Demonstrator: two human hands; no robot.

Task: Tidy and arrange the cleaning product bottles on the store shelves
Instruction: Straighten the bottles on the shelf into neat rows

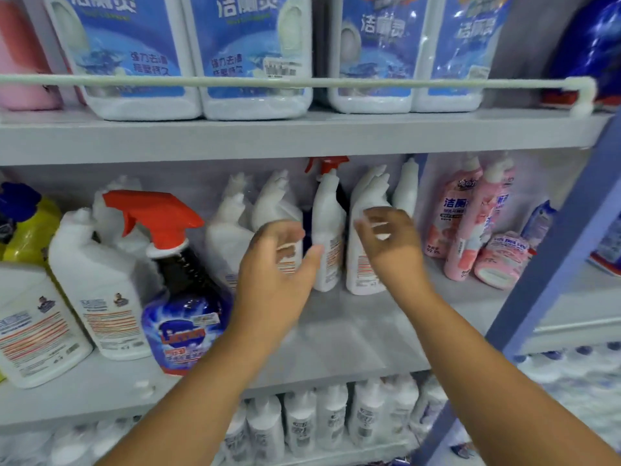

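Several white angled-neck bottles (327, 237) stand at the back of the grey middle shelf (353, 334), their backs turned outward. My left hand (275, 274) hovers in front of them, fingers curled and apart, holding nothing. My right hand (389, 243) is raised just in front of another white bottle (361, 264), fingers spread and blurred; it is not closed on it. A blue spray bottle with a red trigger (178, 290) stands at the shelf front, left of my left hand. Pink bottles (470, 223) stand at the right, one lying on its side (502, 260).
Large white jugs (97, 280) and a yellow bottle (30, 230) crowd the shelf's left end. Big blue-labelled jugs (252, 55) sit behind a white rail (302, 83) on the top shelf. Small white bottles (329, 418) fill the shelf below. A blue upright (554, 274) bounds the right side.
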